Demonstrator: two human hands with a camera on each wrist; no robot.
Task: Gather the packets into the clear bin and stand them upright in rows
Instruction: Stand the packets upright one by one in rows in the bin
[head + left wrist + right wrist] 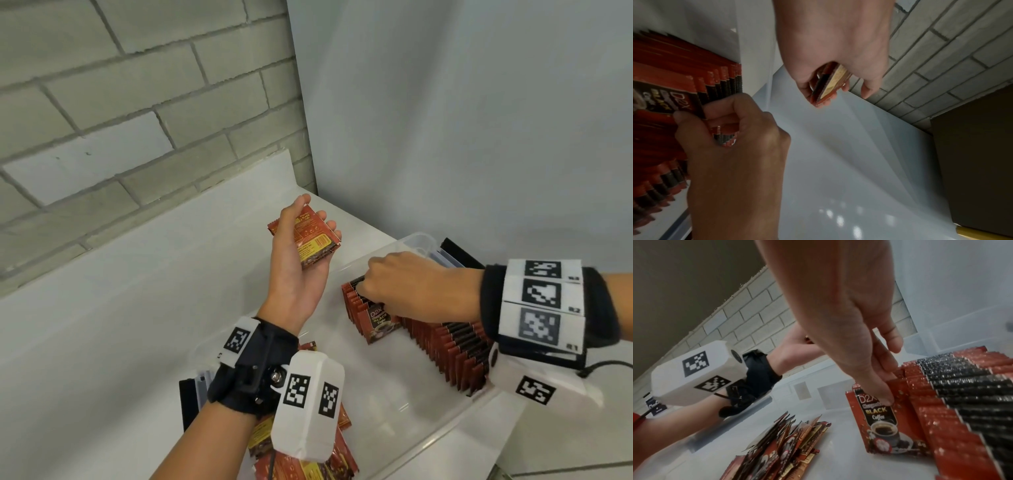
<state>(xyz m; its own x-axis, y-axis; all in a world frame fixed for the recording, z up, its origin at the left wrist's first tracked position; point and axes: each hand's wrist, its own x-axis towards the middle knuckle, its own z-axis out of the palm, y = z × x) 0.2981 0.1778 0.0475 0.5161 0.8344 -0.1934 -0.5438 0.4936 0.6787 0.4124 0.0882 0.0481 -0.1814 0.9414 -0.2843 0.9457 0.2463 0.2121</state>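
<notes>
A clear bin [419,240] sits on the white counter. Along its right side, red and black coffee packets [455,353] stand upright in a long row. My right hand [371,294] reaches into the bin and pinches the tops of the front few packets [684,99], its fingers [882,395] pressing the front "Black Coffee" packet [885,428]. My left hand [308,226] is raised palm-up above the counter beyond the bin, holding a small stack of packets [315,243]. A loose pile of packets [785,449] lies flat in the bin's near left part.
A grey brick wall stands behind the counter [120,308] and a plain white wall to the right. Black and grey flat pieces [459,255] lean behind the bin, and others [191,401] at its near left. The bin's middle floor [394,394] is bare.
</notes>
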